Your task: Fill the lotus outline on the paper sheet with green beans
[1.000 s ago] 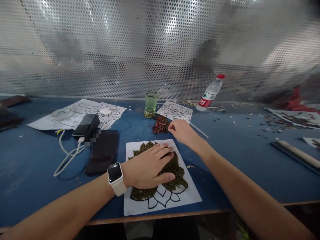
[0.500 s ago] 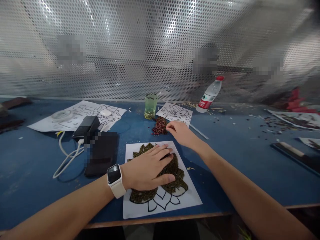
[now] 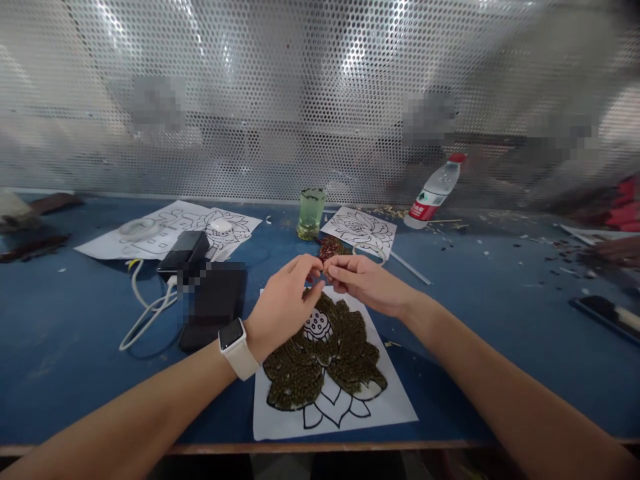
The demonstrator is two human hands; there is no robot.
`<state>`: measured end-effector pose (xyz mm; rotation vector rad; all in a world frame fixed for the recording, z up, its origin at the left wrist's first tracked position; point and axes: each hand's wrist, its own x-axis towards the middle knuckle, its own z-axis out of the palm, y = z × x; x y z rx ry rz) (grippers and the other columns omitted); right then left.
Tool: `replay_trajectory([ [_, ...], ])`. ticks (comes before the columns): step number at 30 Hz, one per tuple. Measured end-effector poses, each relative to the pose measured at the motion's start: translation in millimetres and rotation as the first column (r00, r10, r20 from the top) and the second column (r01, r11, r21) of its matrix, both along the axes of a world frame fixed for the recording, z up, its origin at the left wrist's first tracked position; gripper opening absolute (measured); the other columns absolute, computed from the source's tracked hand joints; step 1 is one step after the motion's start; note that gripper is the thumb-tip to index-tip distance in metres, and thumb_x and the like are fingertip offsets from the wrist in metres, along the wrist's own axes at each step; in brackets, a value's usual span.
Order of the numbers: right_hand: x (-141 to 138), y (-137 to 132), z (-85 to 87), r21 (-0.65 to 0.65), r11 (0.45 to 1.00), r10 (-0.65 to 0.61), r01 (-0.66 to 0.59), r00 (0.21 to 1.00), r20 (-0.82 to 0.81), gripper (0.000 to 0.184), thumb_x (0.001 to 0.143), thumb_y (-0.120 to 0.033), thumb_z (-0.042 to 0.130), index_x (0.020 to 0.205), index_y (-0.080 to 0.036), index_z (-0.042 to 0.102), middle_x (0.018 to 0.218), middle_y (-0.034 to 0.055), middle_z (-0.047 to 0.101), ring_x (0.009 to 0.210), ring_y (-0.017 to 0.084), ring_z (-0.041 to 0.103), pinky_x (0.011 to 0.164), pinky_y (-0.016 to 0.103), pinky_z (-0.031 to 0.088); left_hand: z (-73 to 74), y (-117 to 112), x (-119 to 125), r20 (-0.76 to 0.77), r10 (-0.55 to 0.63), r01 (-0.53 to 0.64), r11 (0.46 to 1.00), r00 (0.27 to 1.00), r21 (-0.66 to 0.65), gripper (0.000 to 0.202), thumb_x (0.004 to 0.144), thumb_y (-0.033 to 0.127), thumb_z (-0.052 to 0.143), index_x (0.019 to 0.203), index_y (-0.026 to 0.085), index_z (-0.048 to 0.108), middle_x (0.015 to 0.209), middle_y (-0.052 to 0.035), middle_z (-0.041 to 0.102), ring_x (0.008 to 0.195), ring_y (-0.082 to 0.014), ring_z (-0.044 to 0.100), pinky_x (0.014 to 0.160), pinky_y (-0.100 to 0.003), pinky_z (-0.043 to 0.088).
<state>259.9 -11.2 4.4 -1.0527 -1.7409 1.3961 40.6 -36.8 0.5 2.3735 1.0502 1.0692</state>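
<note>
Over the top of a lotus picture [image 3: 343, 337] on white paper, my two hands meet at the fingertips. My right hand [image 3: 367, 283] is closed in a pinch, thumb against fingers; whatever is in it is too small to name. Beside it, my left hand [image 3: 285, 300], wearing a white watch [image 3: 239, 345], has curved fingers with the thumb held apart from them. Most of the lotus petals are covered in small dark green beans; the seed pod in the centre and some lower petals show bare paper. Just behind the hands lies a pile of dark red beans [image 3: 334, 249], partly hidden.
A green cup [image 3: 311, 212] and another lotus line drawing [image 3: 359, 231] stand behind. A tilted water bottle [image 3: 436, 191] leans at back right. Left are drawings [image 3: 150, 227], a black power bank [image 3: 184, 255], a white cable [image 3: 145, 320] and a dark flat object [image 3: 217, 303]. A phone [image 3: 607, 317] lies right.
My left hand has lifted off the lotus picture, uncovering its middle, and curled toward my right hand. My right hand has come back from the red bean pile to meet it.
</note>
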Motion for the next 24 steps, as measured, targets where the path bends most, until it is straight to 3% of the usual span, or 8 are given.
replay_trajectory([
  [4,-10.1,-6.3,-3.5,-0.097,0.994,0.036,-0.048,0.991,-0.127,0.043,0.095,-0.066,0.073,0.091,-0.024,0.065,0.087,0.0020,0.056,0.074,0.017,0.047,0.070,0.033,0.046,0.2,4.7,-3.9,0.067,-0.018,0.016,0.999,0.998,0.036,0.007,0.102,0.016,0.063,0.103,0.022,0.061,0.102,0.0000,0.068,0.092,-0.0138,0.066,0.082,-0.027,0.053],
  [11,-9.3,-5.6,-7.1,-0.161,0.986,0.003,-0.037,0.979,-0.204,0.035,0.093,-0.059,0.079,0.091,-0.025,0.072,0.087,0.0024,0.058,0.076,0.018,0.049,0.072,0.034,0.046,0.9,3.2,-3.5,0.124,-0.039,0.036,0.999,0.992,0.027,0.008,0.104,0.018,0.063,0.102,0.023,0.070,0.098,0.0000,0.071,0.087,-0.0133,0.066,0.079,-0.028,0.050],
  [17,-12.7,-5.0,-8.5,-0.163,0.986,-0.019,-0.022,0.970,-0.241,0.039,0.085,-0.060,0.086,0.089,-0.024,0.073,0.088,0.0023,0.061,0.078,0.018,0.052,0.075,0.034,0.047,1.9,3.1,-1.3,0.246,0.004,0.027,0.992,0.969,-0.121,0.007,0.097,0.017,0.069,0.093,0.022,0.070,0.090,0.0015,0.074,0.083,-0.0129,0.069,0.081,-0.029,0.054],
  [24,-15.8,-6.9,-5.1,-0.095,0.995,-0.033,0.010,0.970,-0.240,0.036,0.084,-0.056,0.088,0.092,-0.024,0.075,0.088,0.0012,0.064,0.077,0.017,0.054,0.077,0.034,0.047,-4.5,7.1,2.1,0.427,0.069,0.087,0.938,0.902,-0.336,0.011,0.091,0.028,0.076,0.093,0.021,0.067,0.089,-0.0021,0.077,0.082,-0.0156,0.075,0.075,-0.029,0.062],
])
